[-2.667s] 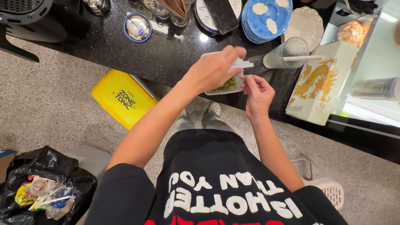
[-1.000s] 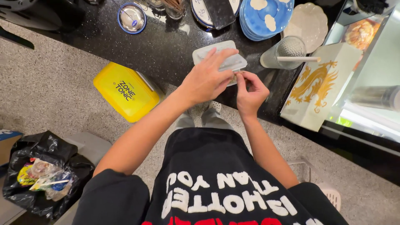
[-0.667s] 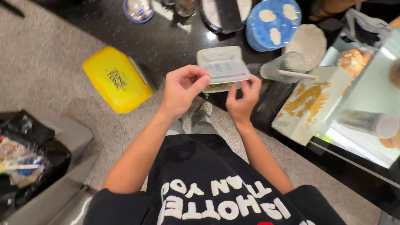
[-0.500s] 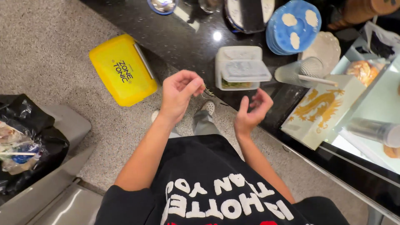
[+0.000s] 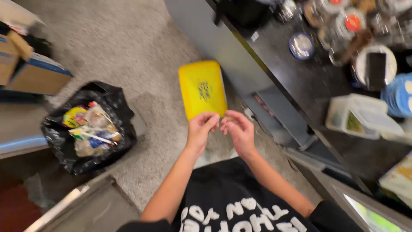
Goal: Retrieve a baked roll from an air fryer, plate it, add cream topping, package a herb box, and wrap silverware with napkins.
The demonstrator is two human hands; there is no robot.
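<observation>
left hand: your left hand (image 5: 201,129) sits just left of centre frame, fingers curled and the tips pinched together; you may be pinching something tiny, but it is too small and blurred to tell
right hand: your right hand (image 5: 238,130) is just beside it, fingertips nearly touching the left ones, fingers bent inward; whether this grip is clamped on anything cannot be told either
position: both hands hang over the grey carpet (image 5: 128,38), in front of the yellow box (image 5: 202,88) and well apart from the desk (image 5: 300,81)
bin bag: the black bag (image 5: 88,126) full of wrappers lies open at the left of the frame, well apart from your hands
container: the clear plastic tub (image 5: 358,117) with green contents stands on the desk at the right of the frame, its lid lying loosely on top, not pressed shut
risk, drop: if you let go here, whatever scrap you pinch lands on the carpet or the yellow box, because the bag mouth is well to your left
risk, tub: the loose lid leaves the greens exposed; a passing elbow could knock it off
risk, footing: the yellow box lies on the floor right ahead of you, so a step toward the bag could catch it
</observation>
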